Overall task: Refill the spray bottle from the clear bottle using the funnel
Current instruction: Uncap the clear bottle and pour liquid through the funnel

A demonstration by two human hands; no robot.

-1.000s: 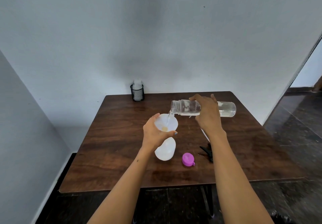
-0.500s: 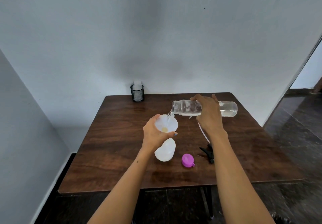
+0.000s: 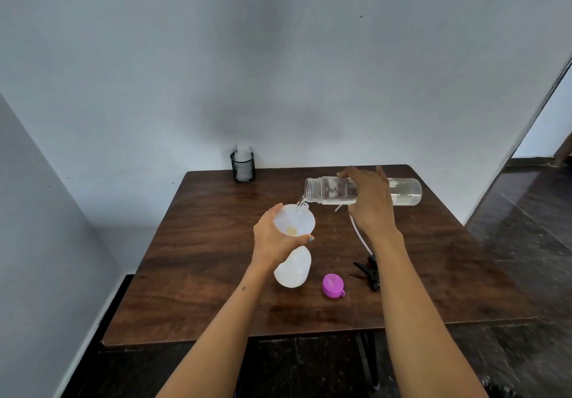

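Note:
A white spray bottle body [image 3: 293, 269] stands on the wooden table [image 3: 198, 261] with a white funnel [image 3: 294, 219] set in its neck. My left hand [image 3: 272, 238] is wrapped around the funnel and the bottle's neck. My right hand [image 3: 370, 204] grips a clear bottle [image 3: 402, 191] held on its side, mouth pointing left over the funnel. A thin stream of water runs from the mouth into the funnel. Little water is left inside the clear bottle.
A pink cap [image 3: 333, 285] lies on the table right of the spray bottle. The black spray trigger head [image 3: 368, 272] with its white tube [image 3: 359, 233] lies under my right forearm. A black mesh cup [image 3: 243, 167] stands at the far edge by the wall.
Both hands have stayed almost still. Water keeps flowing from the clear bottle into the funnel.

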